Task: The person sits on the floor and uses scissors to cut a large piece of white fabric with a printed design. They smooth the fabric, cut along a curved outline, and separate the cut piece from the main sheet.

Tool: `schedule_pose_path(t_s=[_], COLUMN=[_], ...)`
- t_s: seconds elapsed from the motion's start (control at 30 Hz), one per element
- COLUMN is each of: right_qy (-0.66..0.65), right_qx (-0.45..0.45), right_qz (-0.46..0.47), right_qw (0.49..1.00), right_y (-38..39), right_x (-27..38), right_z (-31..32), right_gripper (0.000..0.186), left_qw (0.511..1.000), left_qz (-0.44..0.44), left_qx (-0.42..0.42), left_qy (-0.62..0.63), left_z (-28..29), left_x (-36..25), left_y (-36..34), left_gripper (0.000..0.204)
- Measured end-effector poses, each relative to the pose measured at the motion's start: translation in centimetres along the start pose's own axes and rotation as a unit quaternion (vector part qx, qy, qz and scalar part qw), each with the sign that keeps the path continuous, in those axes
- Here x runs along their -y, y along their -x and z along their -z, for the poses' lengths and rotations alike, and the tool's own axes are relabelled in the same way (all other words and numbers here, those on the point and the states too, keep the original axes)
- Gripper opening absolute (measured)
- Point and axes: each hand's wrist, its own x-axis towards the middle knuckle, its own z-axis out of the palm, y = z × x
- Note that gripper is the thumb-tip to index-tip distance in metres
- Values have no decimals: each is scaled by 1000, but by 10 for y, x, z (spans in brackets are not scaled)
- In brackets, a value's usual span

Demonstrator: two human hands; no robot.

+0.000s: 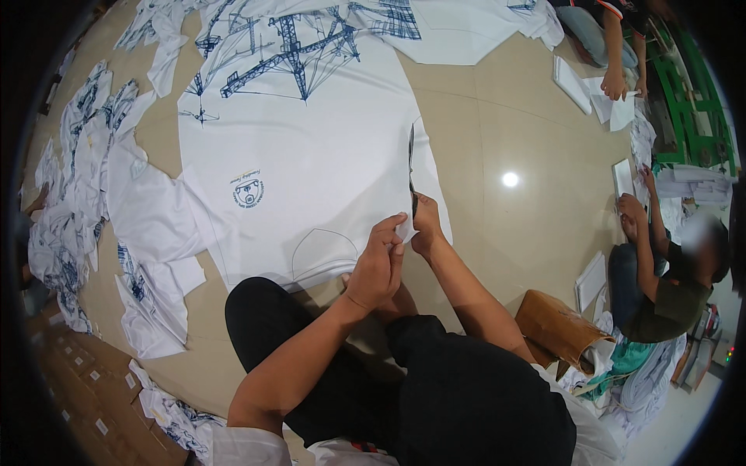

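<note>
In the head view, the white cloth (pixel 326 179), well in from the right edge of the floor (pixel 486 248), looks light, floppy and best pinched by its border, as the left hand's (pixel 377 268) fingers do while the right hand's (pixel 427 224) clamp dark scissors (pixel 412 183).

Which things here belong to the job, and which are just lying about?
In use:
long dark metal scissors in the right hand
broad white fabric with blue crane drawings, held by the left hand

Lying about, seemingly:
crumpled white printed fabric heap, left
brown boxy cardboard container, right
brown cardboard boxes, lower left
</note>
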Motion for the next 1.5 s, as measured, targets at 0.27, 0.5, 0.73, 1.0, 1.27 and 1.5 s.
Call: schedule_pose_path(t_s=[0.27,0.5,0.73,1.0,1.27,1.5], right_qy=[6,-21,-59,-61,-31,3], right_qx=[31,47,107,76,24,-17], right_qz=[0,21,53,60,59,25], right_qw=[1000,998,991,993,998,1000], right_y=[-13,-4,-1,-8,-20,-19], right_x=[-8,-9,-14,-21,-21,-4], right_z=[7,-1,1,-7,-13,-25], right_gripper=[22,30,35,29,26,31], left_qw=[1000,999,999,999,999,999], left_qz=[-4,31,16,23,20,19], left_qx=[-5,21,9,-7,-8,-11], left_qy=[18,28,27,26,33,39], left_z=[2,6,8,11,15,16], left_x=[-1,-5,-5,-10,-13,-12], left_y=[-3,-2,-5,-7,-9,-7], left_gripper=[14,12,14,12,10,11])
